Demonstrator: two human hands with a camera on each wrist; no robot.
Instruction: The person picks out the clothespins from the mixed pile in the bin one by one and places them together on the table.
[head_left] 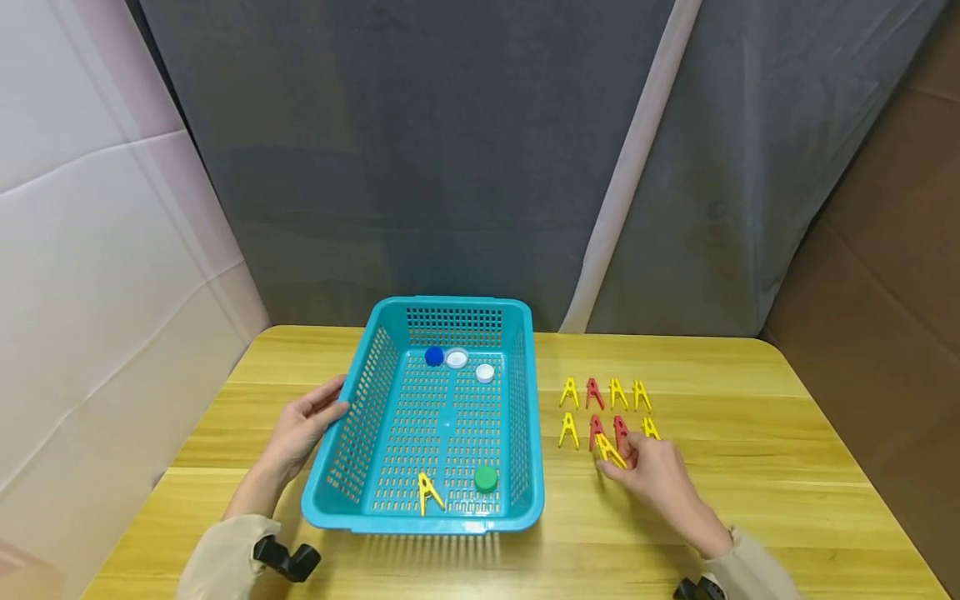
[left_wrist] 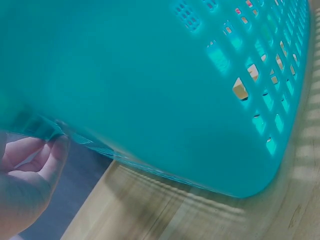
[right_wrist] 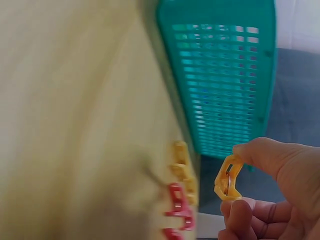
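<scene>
My left hand (head_left: 294,437) holds the left side of a turquoise plastic basket (head_left: 534,433), thumb at its rim; the left wrist view shows the fingertips pinching the basket edge. Between thumb and fingers of my right hand (head_left: 660,479) is a yellow clothespin (right_wrist: 220,185), raised above the table just right of the basket. Near that hand, yellow and red clothespins lie in two rows, among them a red clothespin (head_left: 595,393) and a yellow clothespin (head_left: 568,431). Inside the basket another yellow clothespin (head_left: 427,493) lies by a green bottle cap (head_left: 486,478).
At the basket's far end sit a blue cap (head_left: 434,356), a white cap in a clear rim (head_left: 457,358) and a smaller white cap (head_left: 484,373). The wooden table (head_left: 720,400) ends at a grey curtain (head_left: 465,167), with a brown panel (head_left: 885,250) on the right.
</scene>
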